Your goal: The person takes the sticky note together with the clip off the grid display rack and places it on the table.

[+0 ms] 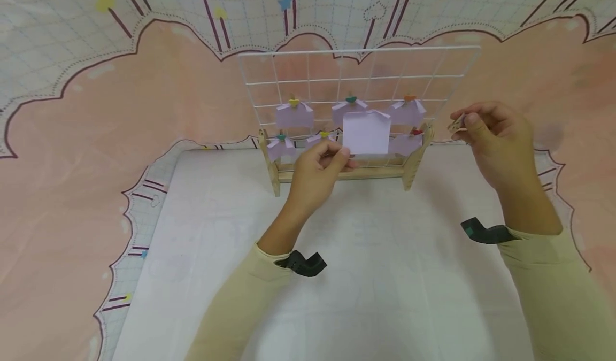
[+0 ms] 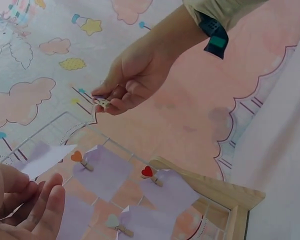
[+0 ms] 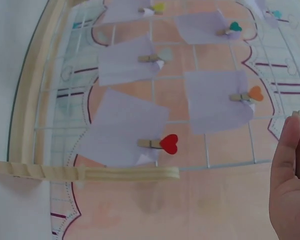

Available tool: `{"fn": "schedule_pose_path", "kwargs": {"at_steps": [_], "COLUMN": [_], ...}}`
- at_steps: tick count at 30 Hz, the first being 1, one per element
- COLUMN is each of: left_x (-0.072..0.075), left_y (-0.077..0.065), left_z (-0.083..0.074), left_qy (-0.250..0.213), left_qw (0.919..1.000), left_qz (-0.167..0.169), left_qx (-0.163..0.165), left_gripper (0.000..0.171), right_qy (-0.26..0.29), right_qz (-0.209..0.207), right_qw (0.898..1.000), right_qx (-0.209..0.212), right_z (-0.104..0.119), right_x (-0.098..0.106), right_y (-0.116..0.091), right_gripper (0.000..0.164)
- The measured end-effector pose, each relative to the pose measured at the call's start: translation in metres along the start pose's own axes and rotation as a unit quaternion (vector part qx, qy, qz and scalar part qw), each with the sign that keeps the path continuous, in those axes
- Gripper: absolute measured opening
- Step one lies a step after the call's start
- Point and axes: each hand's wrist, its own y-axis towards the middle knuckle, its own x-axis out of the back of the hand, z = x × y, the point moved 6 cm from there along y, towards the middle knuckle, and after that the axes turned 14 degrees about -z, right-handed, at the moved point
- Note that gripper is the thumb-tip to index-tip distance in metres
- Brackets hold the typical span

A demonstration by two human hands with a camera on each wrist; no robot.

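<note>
My left hand [image 1: 320,174] pinches the lower left corner of a pale purple paper square [image 1: 367,132], held up in front of a white wire grid [image 1: 358,77] on a wooden stand [image 1: 409,169]. Off to the grid's right, my raised right hand [image 1: 500,141] holds a small wooden clothespin [image 2: 104,103] between thumb and fingers. Something purplish shows on that clothespin, though its shape is mostly hidden. Similar purple papers hang on the grid in two rows, each under a heart-topped clothespin, such as the red one [image 3: 160,144] and the orange one [image 3: 246,94].
The stand sits at the back of a white tabletop [image 1: 385,275]. Behind and around it spreads a peach cloth [image 2: 190,105] with printed clouds and stars. Each wrist has a dark strap [image 1: 305,265] over a beige sleeve.
</note>
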Motion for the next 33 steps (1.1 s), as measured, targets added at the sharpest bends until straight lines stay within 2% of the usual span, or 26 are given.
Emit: {"fn": "schedule_pose_path", "kwargs": {"at_steps": [3,7,11,16,18,22,25,33], "left_x": [0.005,0.012,0.019,0.028,0.032,0.039,0.045,0.060], "left_y": [-0.003,-0.007,-0.012,-0.016,-0.017,-0.021,-0.023,-0.031], "left_z": [0.003,0.009,0.015,0.020,0.022,0.027,0.033,0.050], "left_qy": [-0.018,-0.022,-0.031,-0.044,-0.047,-0.055,-0.057,-0.055], "left_qw": [0.9998,0.9993,0.9986,0.9971,0.9963,0.9943,0.9931,0.9886], "left_qz": [-0.005,-0.012,-0.022,-0.035,-0.040,-0.050,-0.058,-0.078], "left_qx": [0.010,0.029,0.039,0.052,0.059,0.076,0.085,0.117], "left_gripper": [0.014,0.010,0.007,0.005,0.004,0.006,0.007,0.018], "right_qy": [0.054,0.065,0.024,-0.057,-0.106,-0.160,-0.187,-0.272], "right_qz": [0.024,0.032,0.029,0.041,0.048,0.054,0.047,0.049], "right_qw": [0.998,0.997,0.999,0.997,0.993,0.986,0.981,0.961], "right_qx": [-0.013,-0.036,-0.033,-0.015,0.000,0.010,-0.004,-0.026], "right_z": [-0.005,-0.012,-0.017,-0.022,-0.024,-0.029,-0.033,-0.043], "right_x": [-0.001,0.001,0.005,0.008,0.010,0.012,0.015,0.020], "right_y": [-0.005,-0.012,-0.019,-0.028,-0.031,-0.037,-0.042,-0.051], "right_gripper": [0.015,0.019,0.026,0.026,0.025,0.020,0.019,0.021]}}
